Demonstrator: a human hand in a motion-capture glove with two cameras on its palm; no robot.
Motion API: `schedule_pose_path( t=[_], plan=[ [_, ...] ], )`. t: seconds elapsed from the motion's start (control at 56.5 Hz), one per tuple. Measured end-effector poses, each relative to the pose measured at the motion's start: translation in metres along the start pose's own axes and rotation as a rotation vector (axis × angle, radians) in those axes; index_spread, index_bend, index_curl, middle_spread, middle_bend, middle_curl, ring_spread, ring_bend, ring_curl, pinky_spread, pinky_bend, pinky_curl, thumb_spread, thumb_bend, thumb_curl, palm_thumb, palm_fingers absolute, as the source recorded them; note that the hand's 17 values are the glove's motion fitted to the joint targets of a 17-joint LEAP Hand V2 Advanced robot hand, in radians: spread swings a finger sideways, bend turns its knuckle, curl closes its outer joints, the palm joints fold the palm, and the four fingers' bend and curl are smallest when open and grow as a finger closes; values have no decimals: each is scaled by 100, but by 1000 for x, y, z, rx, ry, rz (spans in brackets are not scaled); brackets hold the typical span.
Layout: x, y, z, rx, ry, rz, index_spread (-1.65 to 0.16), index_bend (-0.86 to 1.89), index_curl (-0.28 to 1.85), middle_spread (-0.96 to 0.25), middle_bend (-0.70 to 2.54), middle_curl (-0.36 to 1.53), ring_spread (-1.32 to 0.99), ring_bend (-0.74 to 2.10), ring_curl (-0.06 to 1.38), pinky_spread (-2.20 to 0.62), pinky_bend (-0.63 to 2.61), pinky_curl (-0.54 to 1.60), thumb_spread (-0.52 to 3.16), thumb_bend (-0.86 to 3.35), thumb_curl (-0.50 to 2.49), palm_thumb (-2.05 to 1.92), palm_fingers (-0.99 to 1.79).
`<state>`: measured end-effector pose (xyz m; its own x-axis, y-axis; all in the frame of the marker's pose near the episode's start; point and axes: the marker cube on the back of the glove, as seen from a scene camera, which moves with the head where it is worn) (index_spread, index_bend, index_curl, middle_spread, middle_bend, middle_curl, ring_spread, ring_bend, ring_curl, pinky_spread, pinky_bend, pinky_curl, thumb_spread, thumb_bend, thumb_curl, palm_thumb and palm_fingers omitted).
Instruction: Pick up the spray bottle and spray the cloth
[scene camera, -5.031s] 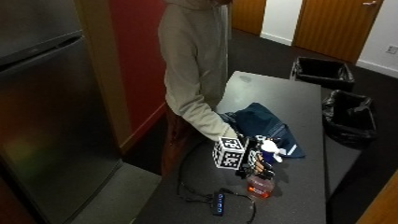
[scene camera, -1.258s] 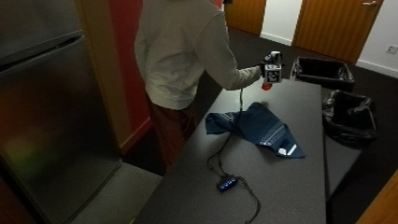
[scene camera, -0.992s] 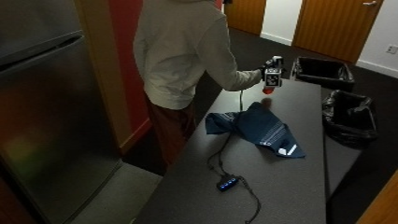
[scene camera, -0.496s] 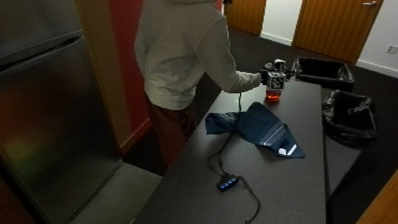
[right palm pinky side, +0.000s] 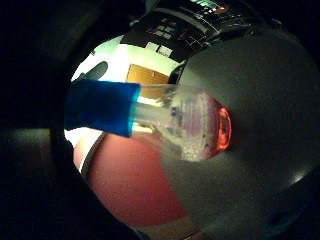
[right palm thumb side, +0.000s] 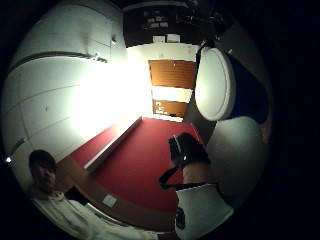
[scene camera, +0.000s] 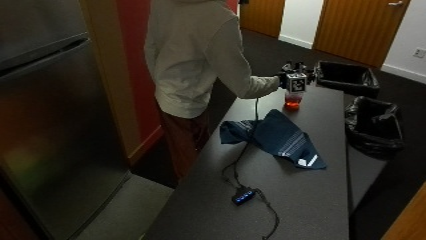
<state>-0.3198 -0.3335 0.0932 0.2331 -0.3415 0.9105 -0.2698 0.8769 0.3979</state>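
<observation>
Bottle (scene camera: 292, 98) stands upright on the dark surface (scene camera: 319, 200), at its far end, orange liquid in the base; the palm view shows its blue collar (right palm pinky side: 102, 107) and clear body close to the palm. Right hand (scene camera: 290, 80) sits at the bottle's top; whether the grip is closed round it cannot be told. Blue cloth (scene camera: 276, 137) lies rumpled nearer mid-surface, apart from the bottle.

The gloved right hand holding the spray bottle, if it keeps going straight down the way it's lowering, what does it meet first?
Most likely the bare table. The right hand holds the spray bottle upright, its orange base at or just above the tabletop. The blue cloth lies nearer the camera, not beneath it. Whether the base already touches is unclear.
</observation>
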Motion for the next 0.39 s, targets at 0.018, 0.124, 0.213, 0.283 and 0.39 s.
schedule_pose_path(
  t=[0.018,0.124,0.213,0.283,0.39],
  plan=[
    [0,-4,-2,22,11,-5,-31,10,20,0,20,38,2,45,36,17,59,39,88,-3,52,76,5],
    [32,14,21,-110,207,18,-32,11,19,1,21,38,3,45,35,18,59,38,88,-3,50,76,4],
    [28,39,33,-293,150,38,-32,11,18,1,21,37,3,45,34,18,59,37,89,-3,49,76,4],
    [31,38,40,-283,157,32,-32,11,19,1,21,37,3,45,34,18,58,37,89,-3,48,76,4],
    [31,38,41,-282,159,31,-33,11,18,1,21,37,3,45,33,19,58,37,89,-3,47,75,4]
  ],
)
